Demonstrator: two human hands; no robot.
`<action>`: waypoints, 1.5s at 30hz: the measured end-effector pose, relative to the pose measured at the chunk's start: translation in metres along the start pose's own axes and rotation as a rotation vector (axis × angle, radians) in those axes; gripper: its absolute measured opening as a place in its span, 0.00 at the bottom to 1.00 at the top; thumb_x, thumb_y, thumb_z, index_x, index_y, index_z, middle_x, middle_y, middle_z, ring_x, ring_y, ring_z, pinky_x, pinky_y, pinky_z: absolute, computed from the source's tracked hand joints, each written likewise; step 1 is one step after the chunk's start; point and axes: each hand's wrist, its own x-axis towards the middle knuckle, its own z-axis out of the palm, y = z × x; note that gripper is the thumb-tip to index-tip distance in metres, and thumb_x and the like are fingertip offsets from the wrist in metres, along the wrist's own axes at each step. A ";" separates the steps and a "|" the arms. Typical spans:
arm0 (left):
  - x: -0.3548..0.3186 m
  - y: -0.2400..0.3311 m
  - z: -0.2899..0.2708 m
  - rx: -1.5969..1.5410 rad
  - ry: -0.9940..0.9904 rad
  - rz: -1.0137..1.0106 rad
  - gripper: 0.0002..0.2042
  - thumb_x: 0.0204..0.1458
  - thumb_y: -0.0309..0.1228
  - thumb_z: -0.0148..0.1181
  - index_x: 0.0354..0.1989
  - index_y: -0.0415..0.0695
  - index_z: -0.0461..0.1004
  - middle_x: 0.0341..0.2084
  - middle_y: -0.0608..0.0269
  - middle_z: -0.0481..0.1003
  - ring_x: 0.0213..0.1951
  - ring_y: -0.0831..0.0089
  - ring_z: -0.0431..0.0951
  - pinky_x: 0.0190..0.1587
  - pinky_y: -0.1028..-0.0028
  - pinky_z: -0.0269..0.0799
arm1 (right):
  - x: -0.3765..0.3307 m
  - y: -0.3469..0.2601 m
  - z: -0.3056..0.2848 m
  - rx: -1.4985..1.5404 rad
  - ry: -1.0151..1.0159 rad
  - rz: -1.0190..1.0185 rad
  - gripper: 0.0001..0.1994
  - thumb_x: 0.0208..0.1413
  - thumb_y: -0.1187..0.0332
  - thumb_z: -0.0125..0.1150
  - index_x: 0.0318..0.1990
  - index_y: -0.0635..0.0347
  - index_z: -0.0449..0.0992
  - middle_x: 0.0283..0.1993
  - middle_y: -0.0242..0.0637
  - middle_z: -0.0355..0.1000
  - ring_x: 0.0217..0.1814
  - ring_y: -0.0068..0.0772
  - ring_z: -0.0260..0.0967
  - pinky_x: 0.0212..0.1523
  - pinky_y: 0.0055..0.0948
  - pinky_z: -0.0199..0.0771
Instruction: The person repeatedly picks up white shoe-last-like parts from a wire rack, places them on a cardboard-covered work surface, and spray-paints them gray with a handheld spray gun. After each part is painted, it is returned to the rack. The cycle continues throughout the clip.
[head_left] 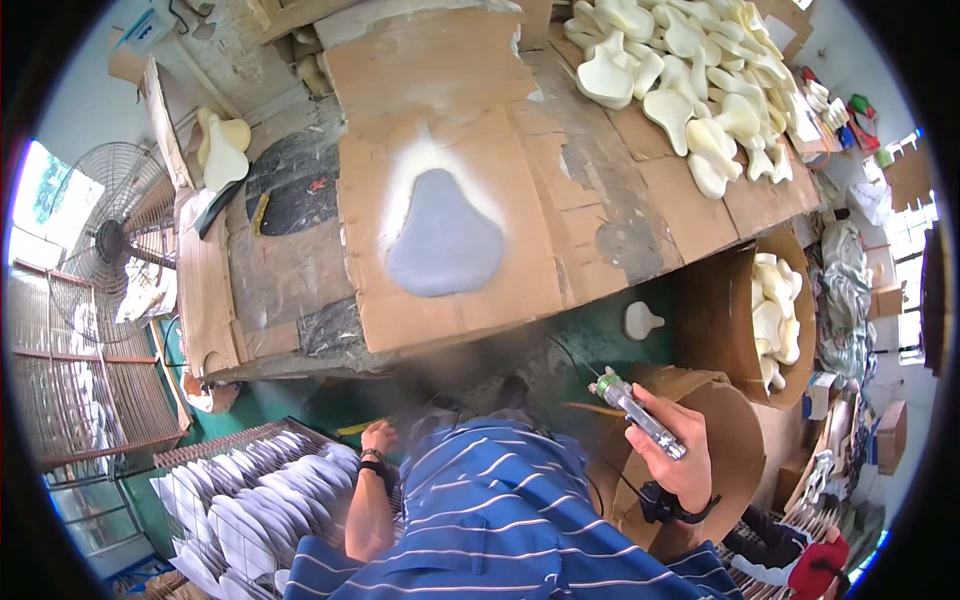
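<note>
Spray gun (pixel 640 413) in right grip (pixel 672 455), upright.

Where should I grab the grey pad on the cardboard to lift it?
Take the grey pad by its narrow upper neck, coming from above: it lies flat on the cardboard, and the neck is slim enough to pinch, while the wide rounded lower end is not.

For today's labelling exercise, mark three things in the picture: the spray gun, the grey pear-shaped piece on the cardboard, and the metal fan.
spray gun (pixel 640 415), head view, middle of its metal barrel
grey pear-shaped piece (pixel 445 240), head view, its broad lower half
metal fan (pixel 105 240), head view, hub of its wire guard
</note>
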 end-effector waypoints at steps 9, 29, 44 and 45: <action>-0.002 -0.004 -0.018 0.121 0.018 -0.013 0.19 0.61 0.38 0.57 0.56 0.42 0.73 0.39 0.57 0.80 0.40 0.62 0.83 0.40 0.52 0.80 | 0.026 -0.009 0.021 0.025 0.132 -0.115 0.22 0.51 0.79 0.67 0.56 0.69 0.76 0.31 0.42 0.75 0.27 0.31 0.70 0.30 0.26 0.70; 0.019 -0.035 -0.043 0.053 -0.023 -0.061 0.17 0.62 0.37 0.57 0.55 0.43 0.74 0.39 0.57 0.80 0.40 0.60 0.82 0.40 0.51 0.81 | 0.049 -0.047 0.037 -0.025 -0.088 -0.115 0.27 0.46 0.80 0.69 0.58 0.67 0.75 0.36 0.47 0.76 0.32 0.41 0.74 0.35 0.30 0.72; 0.013 0.011 -0.020 0.123 0.003 -0.088 0.15 0.61 0.35 0.57 0.54 0.44 0.75 0.38 0.58 0.80 0.37 0.62 0.82 0.44 0.48 0.78 | 0.047 -0.056 0.027 -0.066 0.035 -0.084 0.26 0.45 0.82 0.68 0.57 0.66 0.76 0.35 0.46 0.76 0.32 0.42 0.74 0.34 0.30 0.72; 0.012 0.011 -0.020 0.129 -0.001 -0.085 0.15 0.61 0.36 0.57 0.54 0.44 0.75 0.38 0.58 0.80 0.37 0.62 0.82 0.44 0.48 0.78 | 0.047 -0.056 0.028 -0.052 0.052 -0.060 0.26 0.44 0.82 0.68 0.56 0.66 0.76 0.35 0.46 0.76 0.32 0.43 0.74 0.35 0.30 0.73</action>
